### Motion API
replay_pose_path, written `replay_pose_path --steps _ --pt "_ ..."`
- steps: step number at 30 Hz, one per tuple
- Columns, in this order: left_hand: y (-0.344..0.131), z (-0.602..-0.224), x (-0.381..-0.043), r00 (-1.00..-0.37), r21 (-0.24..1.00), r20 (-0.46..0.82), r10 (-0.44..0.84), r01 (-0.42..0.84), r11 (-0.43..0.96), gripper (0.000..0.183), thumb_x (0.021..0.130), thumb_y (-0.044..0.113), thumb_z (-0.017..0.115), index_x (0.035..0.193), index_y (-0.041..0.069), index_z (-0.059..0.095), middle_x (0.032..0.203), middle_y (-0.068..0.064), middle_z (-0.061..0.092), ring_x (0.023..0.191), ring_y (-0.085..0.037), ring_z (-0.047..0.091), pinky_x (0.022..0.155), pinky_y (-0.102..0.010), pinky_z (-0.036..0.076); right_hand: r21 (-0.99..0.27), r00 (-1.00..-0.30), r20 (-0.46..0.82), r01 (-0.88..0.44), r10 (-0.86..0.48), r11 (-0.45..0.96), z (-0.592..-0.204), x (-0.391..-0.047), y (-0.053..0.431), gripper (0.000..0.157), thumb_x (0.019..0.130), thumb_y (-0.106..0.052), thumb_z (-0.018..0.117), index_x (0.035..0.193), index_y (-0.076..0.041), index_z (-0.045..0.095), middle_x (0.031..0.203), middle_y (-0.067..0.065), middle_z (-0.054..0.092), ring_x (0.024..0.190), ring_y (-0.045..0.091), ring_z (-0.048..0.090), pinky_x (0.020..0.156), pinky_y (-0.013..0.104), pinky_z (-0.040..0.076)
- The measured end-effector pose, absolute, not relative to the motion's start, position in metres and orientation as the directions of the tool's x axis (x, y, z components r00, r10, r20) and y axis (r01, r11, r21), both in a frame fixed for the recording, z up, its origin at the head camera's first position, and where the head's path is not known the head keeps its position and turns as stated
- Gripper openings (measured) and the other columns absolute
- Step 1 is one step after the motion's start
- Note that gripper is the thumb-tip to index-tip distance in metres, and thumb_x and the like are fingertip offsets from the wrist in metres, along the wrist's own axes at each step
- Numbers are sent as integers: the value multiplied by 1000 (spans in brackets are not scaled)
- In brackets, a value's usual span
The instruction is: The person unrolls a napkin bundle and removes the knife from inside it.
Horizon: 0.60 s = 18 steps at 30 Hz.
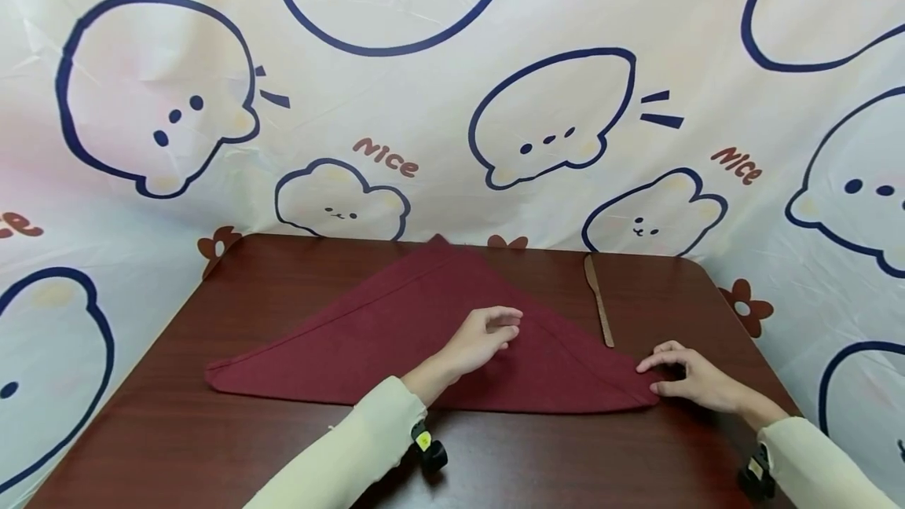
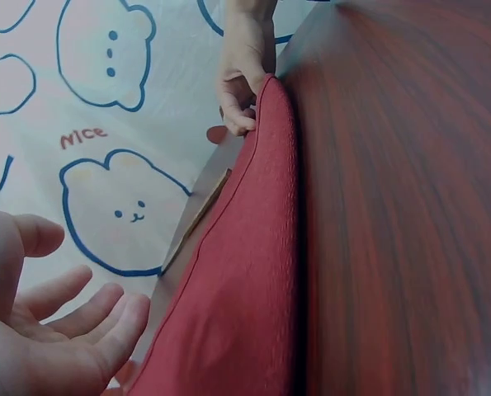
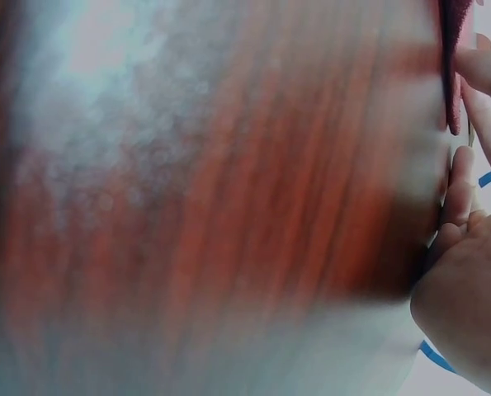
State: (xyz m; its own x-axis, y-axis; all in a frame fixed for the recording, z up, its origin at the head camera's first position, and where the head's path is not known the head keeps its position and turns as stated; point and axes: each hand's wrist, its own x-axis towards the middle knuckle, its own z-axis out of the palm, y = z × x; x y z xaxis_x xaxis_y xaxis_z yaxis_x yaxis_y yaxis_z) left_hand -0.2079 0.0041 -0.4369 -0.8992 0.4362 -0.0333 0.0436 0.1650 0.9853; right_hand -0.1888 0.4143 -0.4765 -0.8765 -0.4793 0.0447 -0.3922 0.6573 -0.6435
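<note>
A dark red cloth napkin (image 1: 396,328), folded into a triangle, lies on the table with its peak at the far edge and its long fold towards me. At its right corner my right hand (image 1: 696,379) holds the tip between thumb and forefinger; the right wrist view catches only the corner (image 3: 454,91) beside the fingers. Above the middle of the napkin hovers my left hand (image 1: 477,340), fingers loosely bent and nothing held. In the left wrist view this left hand (image 2: 55,322) is apart from the cloth, palm and fingers visible.
A brown knife (image 1: 599,301) that looks wooden lies behind the napkin's right side. Dark wood makes up the table (image 1: 551,462). A white printed curtain (image 1: 438,116) hangs along the back and both sides.
</note>
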Motion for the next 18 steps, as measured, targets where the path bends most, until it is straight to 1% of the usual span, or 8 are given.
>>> replay_pose_path --steps 6,11,18 --pt "-9 -438 -207 -903 987 -20 428 50 151 35 104 13 54 138 2 59 140 -23 59 126 -34 61 100 -44 55 -625 -872 63 -413 -485 662 -473 -190 413 22 87 -12 78 108 -18 76 110 -4 55 104 -10 41 81 19 40" --pt "-22 -439 -204 -903 989 -27 429 38 141 38 105 14 53 140 0 56 144 -23 57 130 -34 59 101 -43 55 -639 -877 37 -389 -478 663 -474 -190 412 21 88 -13 77 109 -17 76 110 -3 55 103 -9 41 81 20 40" --pt "-43 -439 -203 -916 990 -32 401 26 139 39 105 13 52 142 -1 54 144 -24 56 135 -36 55 102 -42 54 -637 -879 47 -393 -475 664 -474 -187 410 21 88 -12 77 109 -17 76 109 -5 54 103 -10 40 80 19 40"
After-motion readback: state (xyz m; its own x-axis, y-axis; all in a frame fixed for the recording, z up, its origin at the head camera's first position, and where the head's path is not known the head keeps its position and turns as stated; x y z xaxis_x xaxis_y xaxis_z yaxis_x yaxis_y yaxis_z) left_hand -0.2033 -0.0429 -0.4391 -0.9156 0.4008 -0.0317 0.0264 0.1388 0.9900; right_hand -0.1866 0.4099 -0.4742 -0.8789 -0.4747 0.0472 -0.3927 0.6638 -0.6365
